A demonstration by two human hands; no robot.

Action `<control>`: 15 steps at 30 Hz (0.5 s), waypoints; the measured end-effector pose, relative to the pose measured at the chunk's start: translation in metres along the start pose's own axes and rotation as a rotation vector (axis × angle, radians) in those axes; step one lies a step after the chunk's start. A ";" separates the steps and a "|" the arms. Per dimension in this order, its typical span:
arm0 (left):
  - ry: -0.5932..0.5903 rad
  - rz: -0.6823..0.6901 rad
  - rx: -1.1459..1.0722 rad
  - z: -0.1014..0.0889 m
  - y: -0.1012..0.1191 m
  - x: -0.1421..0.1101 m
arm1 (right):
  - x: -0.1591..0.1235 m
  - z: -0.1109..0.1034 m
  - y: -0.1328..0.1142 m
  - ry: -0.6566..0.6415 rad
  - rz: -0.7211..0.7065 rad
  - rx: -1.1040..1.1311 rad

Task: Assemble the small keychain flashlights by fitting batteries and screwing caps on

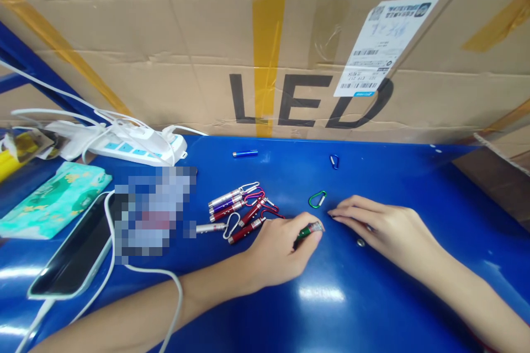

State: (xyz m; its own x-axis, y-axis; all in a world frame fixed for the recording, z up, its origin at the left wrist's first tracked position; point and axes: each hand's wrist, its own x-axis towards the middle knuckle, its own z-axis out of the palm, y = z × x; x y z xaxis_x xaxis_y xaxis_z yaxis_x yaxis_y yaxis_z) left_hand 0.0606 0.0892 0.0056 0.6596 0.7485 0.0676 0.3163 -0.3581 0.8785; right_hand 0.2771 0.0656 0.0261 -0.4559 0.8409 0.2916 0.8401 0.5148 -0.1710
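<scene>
My left hand (285, 245) is closed around a small green keychain penlight (308, 231), with the tube's silvery end showing between thumb and finger. To its right, my right hand (381, 226) is low over the table, fingertips together; whatever they pinch, if anything, is too small to make out. Just below those fingers lies a small round silver button cell (360, 242). A green carabiner (317, 199) lies between and beyond the hands, with a blue carabiner (334, 161) farther back. Left of my left hand is a pile of penlights (227, 209) in red, purple and silver with carabiners attached.
A blue penlight tube (245, 153) lies near the back of the blue table (265, 320). At left are a white power strip (136, 146) with cables, a tissue pack (58, 198) and a phone (77, 253) with its cord. A large cardboard box (199, 38) stands behind.
</scene>
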 end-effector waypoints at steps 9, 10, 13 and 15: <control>0.010 0.001 0.054 -0.001 0.000 -0.001 | -0.003 0.006 0.001 0.104 -0.030 0.060; 0.013 0.007 0.055 -0.001 0.000 -0.001 | -0.003 0.006 0.001 0.112 -0.040 0.061; 0.028 0.024 0.044 0.000 0.000 -0.002 | -0.003 0.006 -0.001 0.115 -0.073 0.049; 0.028 0.019 0.050 0.000 0.000 -0.002 | -0.002 0.006 -0.003 0.111 -0.087 0.039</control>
State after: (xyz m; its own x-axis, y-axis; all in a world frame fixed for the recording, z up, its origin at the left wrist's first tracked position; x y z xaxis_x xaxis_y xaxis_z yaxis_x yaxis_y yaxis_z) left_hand 0.0593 0.0878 0.0060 0.6465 0.7566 0.0980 0.3377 -0.3990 0.8525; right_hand 0.2740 0.0629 0.0204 -0.4894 0.7702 0.4090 0.7857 0.5930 -0.1764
